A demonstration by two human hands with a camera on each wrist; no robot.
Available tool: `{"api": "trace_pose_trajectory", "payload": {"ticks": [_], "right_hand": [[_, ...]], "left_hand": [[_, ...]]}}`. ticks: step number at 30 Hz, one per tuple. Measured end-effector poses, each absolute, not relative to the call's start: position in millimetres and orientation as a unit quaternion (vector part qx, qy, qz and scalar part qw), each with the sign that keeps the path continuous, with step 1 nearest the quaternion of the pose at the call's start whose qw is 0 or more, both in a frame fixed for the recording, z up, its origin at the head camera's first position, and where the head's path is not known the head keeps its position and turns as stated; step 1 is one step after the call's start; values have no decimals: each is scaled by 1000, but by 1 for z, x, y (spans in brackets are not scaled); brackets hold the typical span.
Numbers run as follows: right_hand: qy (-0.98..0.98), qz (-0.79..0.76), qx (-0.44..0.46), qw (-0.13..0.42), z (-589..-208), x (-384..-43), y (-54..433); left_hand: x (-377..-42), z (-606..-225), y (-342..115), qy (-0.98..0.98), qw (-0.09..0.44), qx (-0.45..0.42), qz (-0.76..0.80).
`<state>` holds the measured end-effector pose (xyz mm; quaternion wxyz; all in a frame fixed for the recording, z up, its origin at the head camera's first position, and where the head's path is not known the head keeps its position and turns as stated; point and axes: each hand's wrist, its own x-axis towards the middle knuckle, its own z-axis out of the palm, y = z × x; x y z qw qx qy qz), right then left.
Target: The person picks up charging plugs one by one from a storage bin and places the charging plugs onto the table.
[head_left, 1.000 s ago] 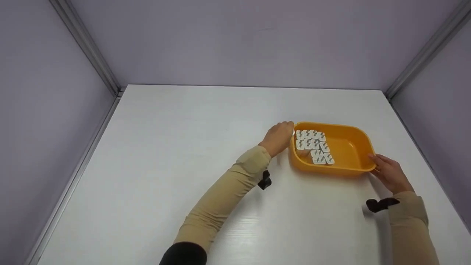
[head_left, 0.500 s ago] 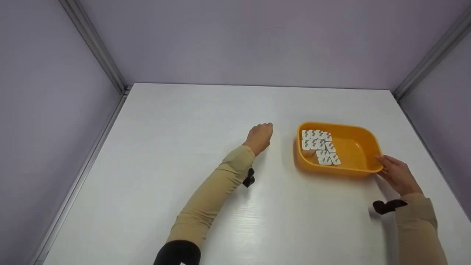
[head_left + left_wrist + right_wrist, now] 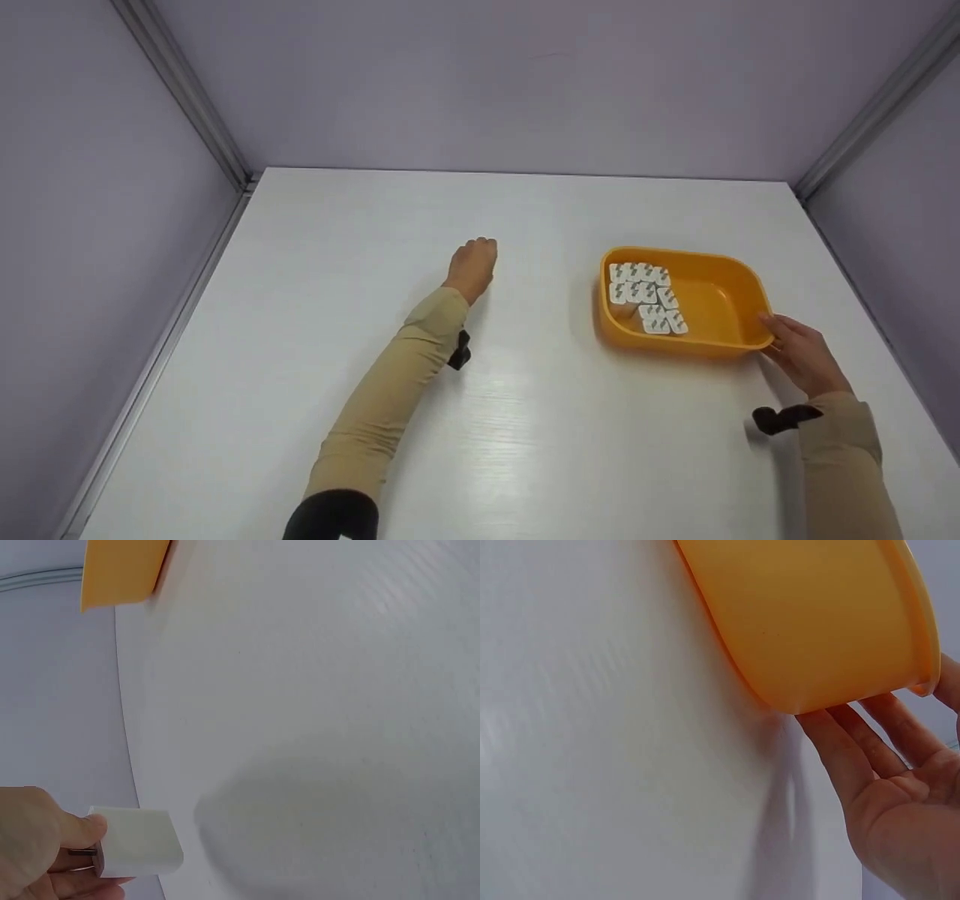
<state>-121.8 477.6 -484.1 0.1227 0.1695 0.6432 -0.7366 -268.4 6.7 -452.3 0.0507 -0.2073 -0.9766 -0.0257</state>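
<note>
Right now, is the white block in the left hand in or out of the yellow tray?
Out: the left hand pinches the white block, with a gap separating it from the yellow tray.

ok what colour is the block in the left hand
White; the block shows best in the left wrist view, pinched by the left hand.

A second earlier my left hand was at the left end of the orange tray; half a second later a strip of table lay between them. By now it had travelled farther left, carrying the white block, well apart from the tray, and my left sleeve had swung leftward too.
</note>
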Motion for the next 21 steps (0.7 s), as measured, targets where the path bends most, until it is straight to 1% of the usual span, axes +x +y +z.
{"api": "trace_pose_trajectory", "payload": {"ticks": [6, 9, 10, 16, 17, 19, 21], "right_hand": [[645, -736, 167, 117, -484, -123, 475], [643, -740, 161, 110, -486, -122, 473], [642, -742, 158, 108, -487, -121, 473], [640, -745, 158, 106, -486, -119, 475], [640, -744, 161, 107, -486, -119, 476], [642, -741, 163, 109, -485, -119, 476], [643, -740, 163, 109, -485, -119, 476]], "left_hand": [[-277, -458, -11, -981, 28, -182, -53], [-282, -466, -21, -982, 40, -176, -59], [-286, -474, -24, -981, 64, -179, -48], [-286, -482, -36, -980, 102, -165, -39], [-282, -477, -37, -982, 88, -160, -48], [-279, -477, -39, -981, 98, -161, -43], [-277, -476, -41, -982, 97, -159, -42]]}}
